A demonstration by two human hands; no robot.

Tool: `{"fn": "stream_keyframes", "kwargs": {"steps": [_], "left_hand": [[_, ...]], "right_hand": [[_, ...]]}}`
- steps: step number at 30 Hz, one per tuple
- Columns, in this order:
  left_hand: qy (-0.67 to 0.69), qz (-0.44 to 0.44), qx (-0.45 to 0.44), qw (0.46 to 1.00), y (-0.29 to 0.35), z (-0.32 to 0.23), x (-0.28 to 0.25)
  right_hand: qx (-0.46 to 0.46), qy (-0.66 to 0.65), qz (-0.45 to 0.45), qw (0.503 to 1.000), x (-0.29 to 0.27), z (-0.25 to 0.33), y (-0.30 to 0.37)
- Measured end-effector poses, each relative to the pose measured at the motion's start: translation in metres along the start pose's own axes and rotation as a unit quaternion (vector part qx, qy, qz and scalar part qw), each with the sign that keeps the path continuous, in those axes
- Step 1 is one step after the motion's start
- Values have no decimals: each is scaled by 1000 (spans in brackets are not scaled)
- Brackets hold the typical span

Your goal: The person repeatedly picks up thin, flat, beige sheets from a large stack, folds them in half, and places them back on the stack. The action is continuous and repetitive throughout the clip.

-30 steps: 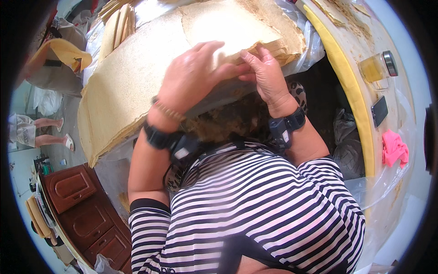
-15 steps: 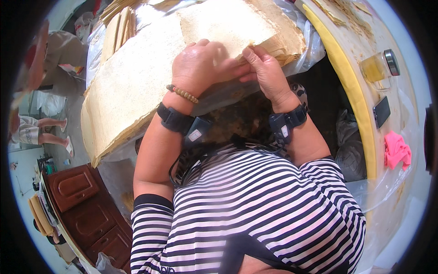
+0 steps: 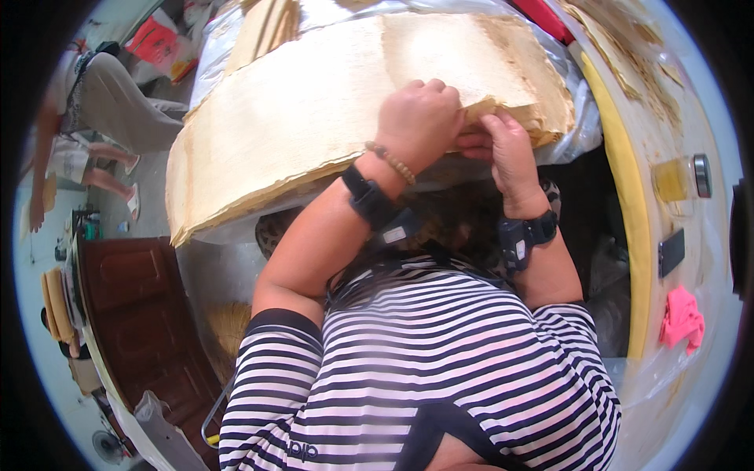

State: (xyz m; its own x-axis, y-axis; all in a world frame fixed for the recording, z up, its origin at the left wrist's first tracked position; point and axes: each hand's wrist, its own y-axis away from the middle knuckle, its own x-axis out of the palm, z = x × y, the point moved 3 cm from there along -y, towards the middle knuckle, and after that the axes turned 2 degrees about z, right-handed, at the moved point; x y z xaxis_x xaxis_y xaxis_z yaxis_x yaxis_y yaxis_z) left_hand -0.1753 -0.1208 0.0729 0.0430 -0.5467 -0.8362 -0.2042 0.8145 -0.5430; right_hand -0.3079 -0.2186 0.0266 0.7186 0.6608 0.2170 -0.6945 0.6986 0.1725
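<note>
A stack of thin cream-coloured sheets (image 3: 275, 118) with rough, ragged edges lies before me on clear plastic. At the stack's near edge, toward its right end, my right hand (image 3: 509, 153) pinches the lifted edge of a sheet between thumb and fingers. Close beside it, my left hand (image 3: 420, 122) is closed, knuckles up, over the same edge. Its fingertips are hidden, so I cannot tell what they hold. Both wrists wear black straps with small boxes, and a beaded bracelet (image 3: 397, 166) circles the left one.
Along the right runs a table with a yellow edge (image 3: 626, 204). On it are a lidded glass jar (image 3: 671, 182), a dark phone (image 3: 671, 253) and a pink cloth (image 3: 682, 320). Brown cabinet doors (image 3: 129, 298) stand at lower left. Another person (image 3: 126, 98) is at far left.
My left hand has moved right along the sheet edge, closer to the right hand, and its fingers are more curled. The whole view has shifted. The people at far left have moved.
</note>
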Motion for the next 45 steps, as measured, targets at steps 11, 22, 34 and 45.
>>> {"fn": "stream_keyframes", "kwargs": {"steps": [11, 22, 34, 45], "left_hand": [[-29, -132, -6, 991, -11, -2, -1], [54, -99, -40, 993, -11, 6, -15], [129, -148, 34, 980, -23, -15, -6], [-68, -83, 1, 994, -28, -13, 6]], "right_hand": [[61, 36, -55, 996, 1, -3, -12], [28, 33, -94, 995, 6, 18, -9], [-152, 126, -88, 976, 4, 21, -18], [-187, 210, -102, 954, -4, 3, -28]]}}
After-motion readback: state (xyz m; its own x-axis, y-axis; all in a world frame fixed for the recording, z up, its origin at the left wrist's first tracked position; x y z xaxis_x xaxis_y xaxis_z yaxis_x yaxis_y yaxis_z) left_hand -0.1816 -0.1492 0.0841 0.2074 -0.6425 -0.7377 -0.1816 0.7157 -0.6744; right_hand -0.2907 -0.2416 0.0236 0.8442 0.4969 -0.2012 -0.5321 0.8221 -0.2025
